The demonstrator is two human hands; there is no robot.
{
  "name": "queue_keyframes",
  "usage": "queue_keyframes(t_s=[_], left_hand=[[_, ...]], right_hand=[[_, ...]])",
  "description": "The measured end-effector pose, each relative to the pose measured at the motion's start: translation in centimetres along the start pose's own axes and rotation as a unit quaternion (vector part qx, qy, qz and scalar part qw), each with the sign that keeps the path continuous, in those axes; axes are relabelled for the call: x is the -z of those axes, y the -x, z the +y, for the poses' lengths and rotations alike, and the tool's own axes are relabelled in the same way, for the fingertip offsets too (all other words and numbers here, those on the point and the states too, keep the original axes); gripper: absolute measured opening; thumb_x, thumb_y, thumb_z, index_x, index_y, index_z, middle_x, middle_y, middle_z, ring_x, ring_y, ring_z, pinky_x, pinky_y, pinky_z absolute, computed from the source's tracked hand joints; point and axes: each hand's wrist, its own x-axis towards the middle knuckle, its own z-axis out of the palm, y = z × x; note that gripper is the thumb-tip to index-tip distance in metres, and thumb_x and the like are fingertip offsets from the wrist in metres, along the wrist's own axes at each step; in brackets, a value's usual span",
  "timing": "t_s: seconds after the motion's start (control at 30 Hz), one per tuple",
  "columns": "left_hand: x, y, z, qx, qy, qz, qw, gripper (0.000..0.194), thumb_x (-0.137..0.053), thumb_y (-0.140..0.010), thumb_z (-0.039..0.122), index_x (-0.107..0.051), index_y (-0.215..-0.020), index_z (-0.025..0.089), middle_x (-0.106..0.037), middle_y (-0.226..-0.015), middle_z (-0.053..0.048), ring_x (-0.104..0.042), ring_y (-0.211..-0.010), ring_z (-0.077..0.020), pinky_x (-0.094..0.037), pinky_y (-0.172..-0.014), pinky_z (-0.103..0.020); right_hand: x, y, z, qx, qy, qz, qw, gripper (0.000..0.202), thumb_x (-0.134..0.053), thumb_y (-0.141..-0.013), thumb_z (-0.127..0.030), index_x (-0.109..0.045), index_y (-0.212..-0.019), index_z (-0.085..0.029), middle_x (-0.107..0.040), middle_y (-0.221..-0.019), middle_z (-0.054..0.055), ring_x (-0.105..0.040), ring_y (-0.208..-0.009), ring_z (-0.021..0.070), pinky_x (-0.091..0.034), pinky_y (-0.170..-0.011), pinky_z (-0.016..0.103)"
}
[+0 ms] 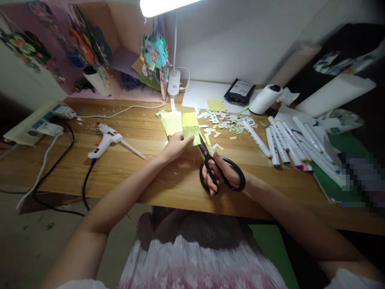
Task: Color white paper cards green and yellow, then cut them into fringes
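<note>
Between the thumb and fingers of my left hand [177,145] is a yellow-green paper piece [190,123], held up over the wooden table. My right hand [221,170] grips the handles of black scissors [205,153], whose blades meet the right edge of that paper. A narrow yellow-green strip [208,143] hangs beside the blades. Just behind my left hand, another yellow-green paper [171,123] lies on the table. Paper scraps [231,121] in white, green and yellow are scattered beyond the scissors.
A glue gun [105,140] with its black cord lies at left, near a power strip [33,124]. White markers [285,140] are piled at right. A black packet [240,91] and paper roll [266,98] stand behind. A lamp [168,6] hangs above.
</note>
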Motion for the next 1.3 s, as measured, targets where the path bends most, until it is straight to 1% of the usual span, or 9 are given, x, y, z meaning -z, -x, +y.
queue_keyframes(t_s=[0.1,0.17,0.23,0.4,0.63,0.9,1.07,1.17,1.3], left_hand=[[-0.2,0.4,0.2,0.005,0.005,0.007,1.000,0.033,-0.047,-0.077,0.043,-0.054,-0.064,0.013,-0.047,-0.058,0.003,-0.042,-0.054,-0.0109,-0.034,-0.053,-0.021],[-0.2,0.6,0.4,0.005,0.012,0.006,1.000,0.034,-0.047,-0.078,0.043,-0.058,-0.071,0.012,-0.053,-0.063,0.001,-0.047,-0.058,-0.0123,-0.038,-0.058,-0.022],[-0.2,0.8,0.6,0.007,0.017,0.006,1.000,0.035,-0.048,-0.078,0.043,-0.061,-0.077,0.011,-0.058,-0.070,0.000,-0.051,-0.063,-0.0135,-0.041,-0.062,-0.023],[-0.2,1.3,0.9,0.025,0.012,0.020,0.999,0.037,-0.050,-0.079,0.045,-0.059,-0.071,0.011,-0.054,-0.063,0.001,-0.047,-0.057,-0.0122,-0.038,-0.057,-0.023],[-0.5,1.8,1.3,0.026,-0.005,0.048,0.998,0.038,-0.050,-0.080,0.045,-0.051,-0.060,0.014,-0.044,-0.057,0.003,-0.039,-0.054,-0.0102,-0.033,-0.052,-0.021],[-0.9,2.1,1.8,0.030,-0.001,0.064,0.997,0.035,-0.050,-0.082,0.043,-0.054,-0.062,0.014,-0.050,-0.063,0.000,-0.046,-0.060,-0.0124,-0.039,-0.056,-0.022],[-0.7,2.1,2.1,0.048,0.007,0.080,0.996,0.037,-0.050,-0.081,0.043,-0.052,-0.057,0.015,-0.049,-0.058,0.000,-0.043,-0.053,-0.0113,-0.036,-0.048,-0.020],[-0.6,2.1,2.4,0.063,0.028,0.073,0.995,0.034,-0.052,-0.080,0.041,-0.053,-0.058,0.015,-0.049,-0.057,0.000,-0.042,-0.050,-0.0105,-0.033,-0.044,-0.019],[-0.6,2.2,2.6,0.063,0.055,0.048,0.995,0.030,-0.050,-0.082,0.037,-0.057,-0.062,0.015,-0.052,-0.058,0.000,-0.044,-0.051,-0.0103,-0.034,-0.044,-0.019]], right_hand=[[-0.2,0.2,0.5,0.013,0.000,0.010,1.000,0.080,-0.018,-0.065,-0.088,-0.050,-0.066,-0.015,-0.053,-0.038,0.000,-0.056,-0.036,0.0132,-0.034,-0.035,0.018],[-0.3,0.2,0.9,0.021,-0.001,0.010,1.000,0.080,-0.018,-0.066,-0.088,-0.050,-0.068,-0.015,-0.051,-0.038,-0.001,-0.054,-0.035,0.0122,-0.032,-0.035,0.018],[-0.4,0.5,1.2,0.035,0.005,0.009,0.999,0.079,-0.017,-0.069,-0.086,-0.051,-0.071,-0.015,-0.051,-0.039,-0.002,-0.054,-0.036,0.0115,-0.034,-0.037,0.018],[-0.5,1.3,1.4,0.085,0.040,0.021,0.995,0.070,-0.020,-0.080,-0.076,-0.052,-0.078,-0.015,-0.051,-0.043,-0.004,-0.057,-0.042,0.0109,-0.040,-0.044,0.018],[-0.8,1.4,1.8,0.081,0.000,0.014,0.997,0.068,-0.020,-0.081,-0.076,-0.051,-0.077,-0.015,-0.050,-0.044,-0.004,-0.054,-0.041,0.0110,-0.044,-0.047,0.020],[-1.0,1.7,1.5,0.086,-0.004,0.014,0.996,0.066,-0.022,-0.081,-0.075,-0.049,-0.077,-0.015,-0.049,-0.045,-0.003,-0.053,-0.043,0.0116,-0.044,-0.048,0.022],[-0.8,2.1,0.9,0.100,0.024,0.013,0.995,0.068,-0.020,-0.080,-0.076,-0.050,-0.084,-0.015,-0.050,-0.054,-0.001,-0.053,-0.052,0.0121,-0.045,-0.057,0.024],[-0.5,2.2,1.0,0.090,0.009,0.001,0.996,0.066,-0.020,-0.081,-0.074,-0.050,-0.086,-0.015,-0.051,-0.057,-0.001,-0.054,-0.056,0.0128,-0.046,-0.060,0.025],[-0.3,2.3,1.4,0.055,-0.006,-0.007,0.998,0.068,-0.022,-0.078,-0.077,-0.050,-0.085,-0.016,-0.051,-0.054,-0.001,-0.055,-0.056,0.0137,-0.046,-0.061,0.026]])
